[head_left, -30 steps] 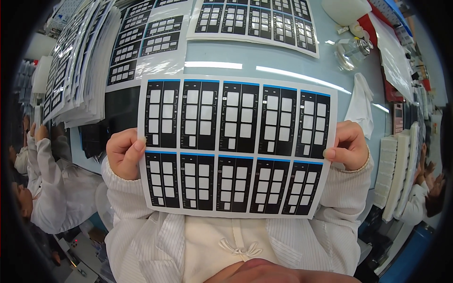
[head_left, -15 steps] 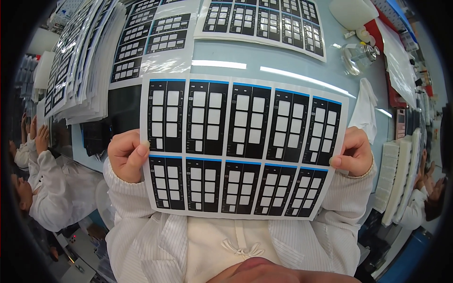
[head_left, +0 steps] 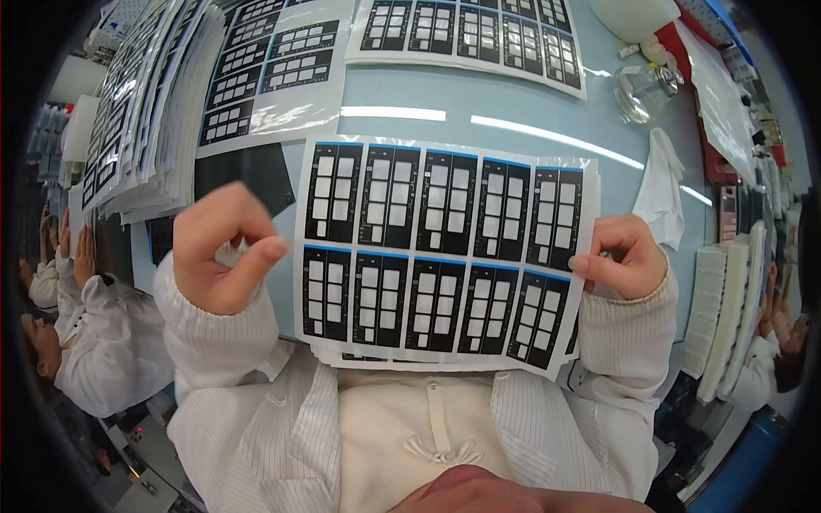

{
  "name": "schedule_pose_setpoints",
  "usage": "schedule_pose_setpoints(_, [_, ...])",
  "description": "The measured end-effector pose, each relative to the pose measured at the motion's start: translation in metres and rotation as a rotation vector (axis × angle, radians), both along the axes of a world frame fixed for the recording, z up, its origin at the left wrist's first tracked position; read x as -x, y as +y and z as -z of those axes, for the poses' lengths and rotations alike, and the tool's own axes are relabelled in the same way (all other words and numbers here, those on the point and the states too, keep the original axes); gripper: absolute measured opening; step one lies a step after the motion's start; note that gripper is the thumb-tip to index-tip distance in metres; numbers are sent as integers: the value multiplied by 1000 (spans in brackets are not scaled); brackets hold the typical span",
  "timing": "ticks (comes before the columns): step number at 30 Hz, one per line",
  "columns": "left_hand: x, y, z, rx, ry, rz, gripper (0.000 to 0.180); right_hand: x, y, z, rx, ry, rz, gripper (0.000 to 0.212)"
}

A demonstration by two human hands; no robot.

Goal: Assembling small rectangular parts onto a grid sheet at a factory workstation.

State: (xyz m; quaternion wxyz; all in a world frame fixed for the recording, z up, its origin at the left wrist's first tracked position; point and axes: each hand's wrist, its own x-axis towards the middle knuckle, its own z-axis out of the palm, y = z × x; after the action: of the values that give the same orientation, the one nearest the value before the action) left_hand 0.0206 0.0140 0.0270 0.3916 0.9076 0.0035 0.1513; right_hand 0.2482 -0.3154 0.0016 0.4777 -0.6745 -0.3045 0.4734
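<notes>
Left hand (head_left: 224, 248), bare, at nine o'clock: loosely curled, thumb and forefinger free of any sheet, just beside the left margin. Right hand (head_left: 629, 261), bare, at three o'clock: pinching the right margin, thumb on top. Item, centre: one white rectangular sheet with ten black panels, blue bars and pale windows (head_left: 440, 256), lying over further white-edged sheets (head_left: 393, 362) that show at six o'clock. Handling, as judged: light, thin, flexible, probably smooth and apt to slide on its neighbours, easily creased; best taken by the plain margins at three and nine o'clock, clear of the printed panels. Obscured: the right hand's other fingers, largely behind the sheet; the lower sheets, mostly covered, their number uncertain; left fingertips, blurred; fine print, too small; black-panelled white sheets at twelve o'clock (head_left: 466, 51), cut off by the upper edge.
</notes>
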Motion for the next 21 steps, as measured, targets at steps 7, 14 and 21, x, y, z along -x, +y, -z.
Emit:
schedule_pose_setpoints(7, [-75, -41, 10, -382, 73, 345, 67, -2, -1, 3, 0, 17, -7, 21])
schedule_pose_setpoints(14, [-92, -54, 19, -387, 170, 376, 90, 1, -3, 5, -19, 102, 29, 21])
schedule_pose_setpoints(21, [-105, -54, 19, -539, 165, 466, 89, -2, -5, 9, -51, 134, 16, 18])
